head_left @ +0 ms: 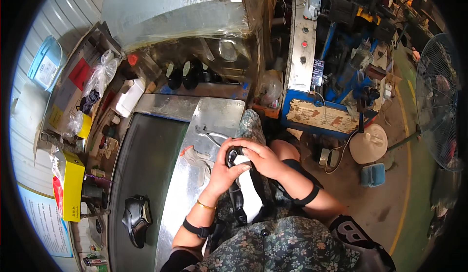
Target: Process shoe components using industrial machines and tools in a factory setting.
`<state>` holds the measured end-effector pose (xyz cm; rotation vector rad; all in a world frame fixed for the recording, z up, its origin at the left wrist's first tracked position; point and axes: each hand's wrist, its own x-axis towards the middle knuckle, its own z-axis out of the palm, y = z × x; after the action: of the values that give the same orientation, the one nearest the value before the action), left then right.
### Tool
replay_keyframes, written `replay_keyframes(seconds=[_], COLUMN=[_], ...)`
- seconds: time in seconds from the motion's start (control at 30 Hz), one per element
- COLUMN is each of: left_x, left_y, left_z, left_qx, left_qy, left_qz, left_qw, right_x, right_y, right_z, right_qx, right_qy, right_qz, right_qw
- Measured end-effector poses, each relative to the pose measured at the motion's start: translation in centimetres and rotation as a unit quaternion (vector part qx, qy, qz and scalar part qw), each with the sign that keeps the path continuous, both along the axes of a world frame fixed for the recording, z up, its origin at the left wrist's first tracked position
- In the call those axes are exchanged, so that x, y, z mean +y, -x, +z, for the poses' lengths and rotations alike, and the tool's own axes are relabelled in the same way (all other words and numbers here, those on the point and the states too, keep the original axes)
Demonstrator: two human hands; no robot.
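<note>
In my lap lies a black shoe with a long white underside (250, 194), its dark edge showing along the left side. My left hand (225, 170) wraps round one end of it, thumb pressed on the white part. Bent over the same end from the other side is my right hand (262, 157), its fingers curled close to the left ones. Pincers with metal handles (210, 134) rest on the metal tabletop (176, 201) just beyond my left hand. Beside them sits a grey work glove (197, 161). The fingers partly hide the end of the shoe.
A dark conveyor belt (155, 147) at the left carries a black shoe (136, 219). Several black shoes (190, 75) stand under the metal hood (180, 16). To the right are a blue machine (312, 98), a beige jug (369, 143) and a large fan (442, 101).
</note>
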<state>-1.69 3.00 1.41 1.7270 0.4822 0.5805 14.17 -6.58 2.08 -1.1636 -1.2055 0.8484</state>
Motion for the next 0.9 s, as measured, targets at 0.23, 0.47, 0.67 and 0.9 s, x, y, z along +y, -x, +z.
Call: replay_keyframes(seconds=[0.23, 0.47, 0.67, 0.9], left_x=[-0.5, -1.8, -2.0, -3.6], left_y=[0.8, 1.5, 3.5, 2.7], left_z=[1.1, 0.5, 0.4, -0.7], left_qx=[0.068, 0.064, -0.078, -0.053], left_qy=[-0.056, 0.005, 0.305, 0.186], left_qz=[-0.009, 0.016, -0.024, 0.000], left_qw=[0.996, 0.998, 0.949, 0.981], right_x=[-0.6, -0.2, 0.5, 0.6], right_y=[0.2, 2.3, 2.1, 1.8], right_z=[0.3, 0.6, 0.5, 1.5], right_qx=[0.154, -0.163, -0.170, -0.140], right_qy=[0.040, -0.001, -0.014, 0.055], right_qz=[0.063, -0.102, -0.092, -0.100], right_qw=[0.985, 0.981, 0.981, 0.984])
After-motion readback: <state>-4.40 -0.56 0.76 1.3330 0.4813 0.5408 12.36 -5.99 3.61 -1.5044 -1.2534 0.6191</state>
